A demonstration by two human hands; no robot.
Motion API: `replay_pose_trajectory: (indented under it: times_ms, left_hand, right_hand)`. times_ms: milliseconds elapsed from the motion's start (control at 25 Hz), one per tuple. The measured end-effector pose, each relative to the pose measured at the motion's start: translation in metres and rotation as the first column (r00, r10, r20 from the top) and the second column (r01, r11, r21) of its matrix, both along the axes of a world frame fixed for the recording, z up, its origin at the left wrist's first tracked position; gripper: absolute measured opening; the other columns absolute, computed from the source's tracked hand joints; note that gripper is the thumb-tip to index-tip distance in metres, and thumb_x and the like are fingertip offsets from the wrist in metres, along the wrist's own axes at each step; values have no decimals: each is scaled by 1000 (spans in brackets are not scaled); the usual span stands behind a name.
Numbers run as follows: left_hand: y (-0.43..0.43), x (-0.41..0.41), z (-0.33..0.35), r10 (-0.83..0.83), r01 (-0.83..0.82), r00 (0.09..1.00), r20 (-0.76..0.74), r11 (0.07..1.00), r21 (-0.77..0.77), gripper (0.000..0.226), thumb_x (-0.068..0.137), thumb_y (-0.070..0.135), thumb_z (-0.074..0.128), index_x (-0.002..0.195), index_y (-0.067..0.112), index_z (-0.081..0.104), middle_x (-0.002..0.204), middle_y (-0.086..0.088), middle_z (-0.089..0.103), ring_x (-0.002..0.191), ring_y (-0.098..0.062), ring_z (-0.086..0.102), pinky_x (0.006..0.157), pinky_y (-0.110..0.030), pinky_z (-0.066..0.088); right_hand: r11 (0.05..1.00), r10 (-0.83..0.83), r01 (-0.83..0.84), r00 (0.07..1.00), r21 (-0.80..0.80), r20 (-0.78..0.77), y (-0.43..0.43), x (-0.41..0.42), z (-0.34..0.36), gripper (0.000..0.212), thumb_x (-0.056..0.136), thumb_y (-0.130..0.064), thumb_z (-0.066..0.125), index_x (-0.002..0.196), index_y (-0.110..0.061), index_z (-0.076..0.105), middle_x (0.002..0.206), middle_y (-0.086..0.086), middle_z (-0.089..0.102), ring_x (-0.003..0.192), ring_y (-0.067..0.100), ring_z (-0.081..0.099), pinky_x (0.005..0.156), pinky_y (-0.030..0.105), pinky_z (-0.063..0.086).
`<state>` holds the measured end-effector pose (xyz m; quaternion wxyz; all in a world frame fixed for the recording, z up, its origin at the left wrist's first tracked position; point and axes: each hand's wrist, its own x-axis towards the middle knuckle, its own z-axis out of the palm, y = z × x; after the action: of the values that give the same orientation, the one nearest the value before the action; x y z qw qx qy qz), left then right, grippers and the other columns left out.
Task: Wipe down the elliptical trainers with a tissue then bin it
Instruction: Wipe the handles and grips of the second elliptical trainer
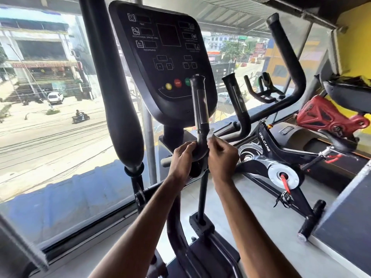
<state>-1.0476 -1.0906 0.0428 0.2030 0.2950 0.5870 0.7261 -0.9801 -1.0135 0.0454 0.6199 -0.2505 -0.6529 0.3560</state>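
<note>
Fingers (pixel 216 143) of the right hand (pixel 222 157) pinch a white tissue (pixel 211 135) against the right side of the upright inner handle (pixel 198 109), just above its bend. The left hand (pixel 183 162) curls its fingers (pixel 188 146) round that bend from the left. Just beyond stands the black console (pixel 166 57) of the elliptical trainer (pixel 120 117). A spin bike (pixel 281 157) stands to the right, by the window (pixel 50 97).

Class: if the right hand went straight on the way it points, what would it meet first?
The right hand, pinching the tissue, would first meet the handlebar at its bend, seemingly close.
</note>
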Motion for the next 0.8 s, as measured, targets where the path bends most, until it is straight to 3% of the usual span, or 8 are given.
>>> replay_pose_trajectory:
  times_ms: [80,120,240,360,480,640,720,800]
  left_hand:
    - [0,-1,1,-14,14,1000,17,1000,12,31,102,23,53,85,21,78,89,-4,75,91,-17,67,97,-40,52]
    - [0,-2,1,-25,25,999,22,999,21,29,100,26,54,86,20,78,91,-7,76,93,-20,69,100,-43,52]
    - [0,-1,2,-6,6,1000,22,1000,18,29,99,26,54,83,22,78,89,-3,75,92,-18,68,102,-46,52]
    - [0,0,2,-26,23,998,62,999,45,31,104,20,52,86,18,77,91,-6,74,93,-20,68,97,-43,53]
    - [-3,1,8,-37,35,997,66,999,34,32,105,17,50,87,15,76,87,-4,74,89,-17,69,93,-40,55]
    - [-15,8,11,17,-20,999,37,996,90,21,102,5,52,105,2,73,87,-2,73,81,-10,70,76,-24,57]
    - [-24,8,7,56,-54,998,-16,992,114,19,97,5,58,108,4,74,93,-2,75,85,-10,72,79,-29,59]
    - [-37,11,4,9,-3,998,-70,996,90,22,91,16,66,111,10,74,100,-4,77,90,-17,73,78,-30,59]
  right_hand:
    - [991,-23,27,999,129,-27,-7,4,-2,10,92,-6,72,97,-2,79,93,1,77,87,6,71,82,23,57]
    - [995,-12,17,999,94,-49,-6,4,-3,10,90,-5,73,98,-2,79,93,0,77,86,3,70,81,20,55]
    - [992,63,-72,994,-103,-89,-5,0,0,8,90,-6,73,93,-5,80,83,-3,76,75,0,69,73,26,55]
    - [985,-64,70,997,159,-43,-14,2,-4,11,88,-5,76,97,-2,79,96,4,76,91,9,70,86,18,53]
    - [993,-89,92,995,72,-35,-15,-1,2,13,88,-4,74,99,-3,79,96,5,77,88,11,71,83,26,58]
    - [985,-13,19,999,169,-34,-24,11,-3,11,89,-3,73,97,-5,79,98,3,78,94,10,73,86,23,56]
    - [970,209,-220,972,-106,-104,-31,22,-5,14,90,-5,73,94,-16,80,95,0,78,91,11,74,83,26,58]
    - [792,360,-437,898,-426,-251,-35,29,-1,18,89,-5,72,85,-20,81,92,5,79,88,17,74,83,32,58]
